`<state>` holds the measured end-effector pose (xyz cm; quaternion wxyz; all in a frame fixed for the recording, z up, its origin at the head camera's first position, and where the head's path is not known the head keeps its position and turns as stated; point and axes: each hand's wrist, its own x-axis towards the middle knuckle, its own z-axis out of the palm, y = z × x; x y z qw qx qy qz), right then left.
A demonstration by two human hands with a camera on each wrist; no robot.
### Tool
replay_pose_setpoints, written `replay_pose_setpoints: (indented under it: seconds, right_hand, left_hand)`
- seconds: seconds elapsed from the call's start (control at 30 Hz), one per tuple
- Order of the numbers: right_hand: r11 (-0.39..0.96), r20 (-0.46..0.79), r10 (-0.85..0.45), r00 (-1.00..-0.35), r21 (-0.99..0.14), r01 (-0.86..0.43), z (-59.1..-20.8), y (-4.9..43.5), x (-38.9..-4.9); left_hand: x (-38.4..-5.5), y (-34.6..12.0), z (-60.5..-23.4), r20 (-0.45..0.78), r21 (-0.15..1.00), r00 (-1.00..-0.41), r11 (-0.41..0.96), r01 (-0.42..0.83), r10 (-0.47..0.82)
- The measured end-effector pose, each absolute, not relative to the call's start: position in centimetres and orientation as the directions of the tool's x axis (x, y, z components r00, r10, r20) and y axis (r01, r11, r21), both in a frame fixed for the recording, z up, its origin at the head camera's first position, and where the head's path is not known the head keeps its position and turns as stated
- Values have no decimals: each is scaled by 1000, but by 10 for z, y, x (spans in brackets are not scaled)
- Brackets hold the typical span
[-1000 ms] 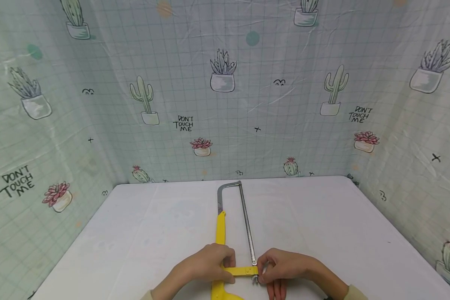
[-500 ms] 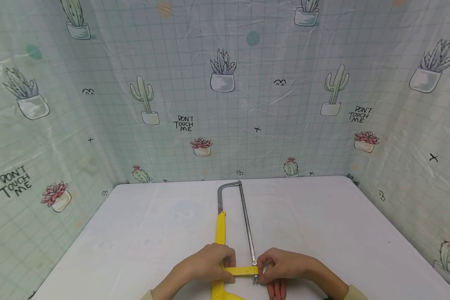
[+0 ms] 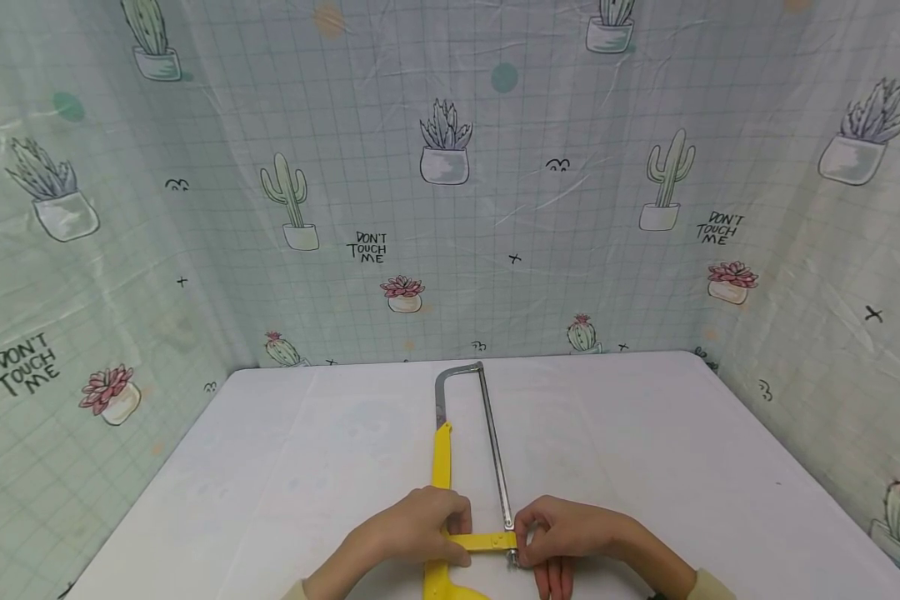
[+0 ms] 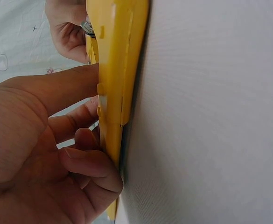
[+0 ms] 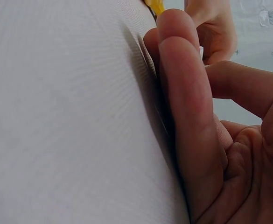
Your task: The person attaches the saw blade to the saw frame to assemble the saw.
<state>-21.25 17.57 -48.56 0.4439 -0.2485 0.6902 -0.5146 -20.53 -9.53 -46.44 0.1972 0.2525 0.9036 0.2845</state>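
A hacksaw (image 3: 441, 458) with a yellow body and grey front bow lies on the white table, its bow pointing away from me. Its metal blade (image 3: 495, 450) runs along the right side down to the yellow crosspiece (image 3: 483, 542). My left hand (image 3: 420, 525) grips the yellow frame where the crosspiece joins it; the left wrist view shows its fingers curled against the yellow edge (image 4: 120, 56). At the crosspiece's right end, thumb and index finger of my right hand (image 3: 566, 531) pinch the small metal wing nut (image 3: 512, 559), partly covering it. The right hand's other fingers (image 5: 192, 107) extend down along the tabletop.
The white table (image 3: 307, 450) spreads around the saw on both sides. A cactus-print curtain (image 3: 495, 208) hangs behind it and along both sides. The saw's yellow handle (image 3: 457, 592) runs off the bottom of the head view.
The wing nut's wings show at a slightly different angle than a second ago, by the right fingertips. Both hands and the hacksaw stay in place.
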Motion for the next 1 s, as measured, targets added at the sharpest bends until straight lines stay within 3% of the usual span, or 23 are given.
replay_pose_setpoints:
  seconds: [0.63, 1.0]
  right_hand:
    - [358, -358, -796, -488, -929, 98, -489, 176, -212]
    - [391, -370, -768, -523, -917, 76, -486, 174, -213]
  left_hand:
    - [-204, -93, -463, -226, 612, -799, 720, 328, 557]
    - [-204, -94, -463, -224, 611, -798, 718, 332, 560]
